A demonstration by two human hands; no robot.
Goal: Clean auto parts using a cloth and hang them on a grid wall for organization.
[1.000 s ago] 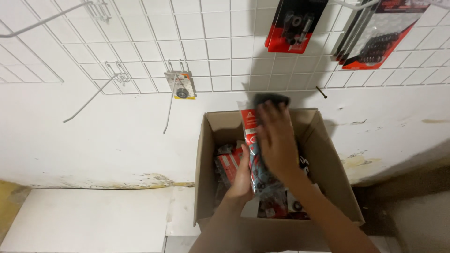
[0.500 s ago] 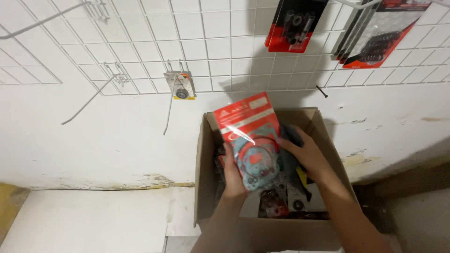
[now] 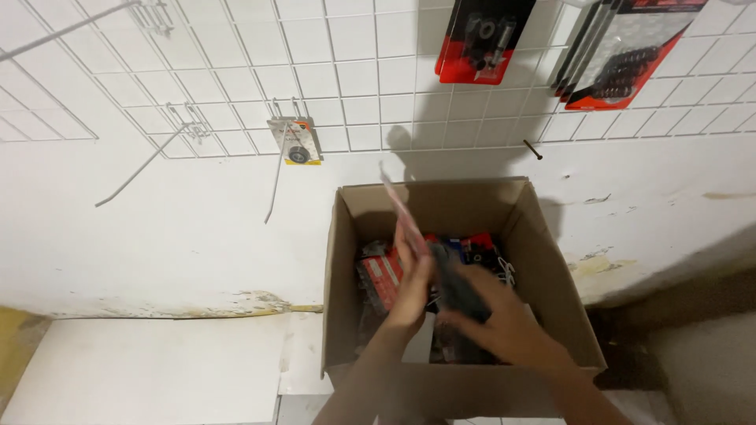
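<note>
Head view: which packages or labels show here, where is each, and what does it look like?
Flat red carded pack: edge-on in the left hand, above the cardboard box.
Red-and-black packs: heaped inside the box.
Red-and-black blister cards: hanging on the wire grid, top.
Small yellow-edged card: hanging on a grid hook, left.
Right hand: in the box.

Red flat packet (image 3: 400, 212) edge-on, upright above open box (image 3: 543, 236).

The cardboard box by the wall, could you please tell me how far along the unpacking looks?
Done: red carded packs already hang on the white wire grid. In hand: the left hand lifts one flat pack edge-on from the open brown cardboard box, while the right hand reaches among the rest. Left: more packs fill the box, and bare hooks wait.
</note>
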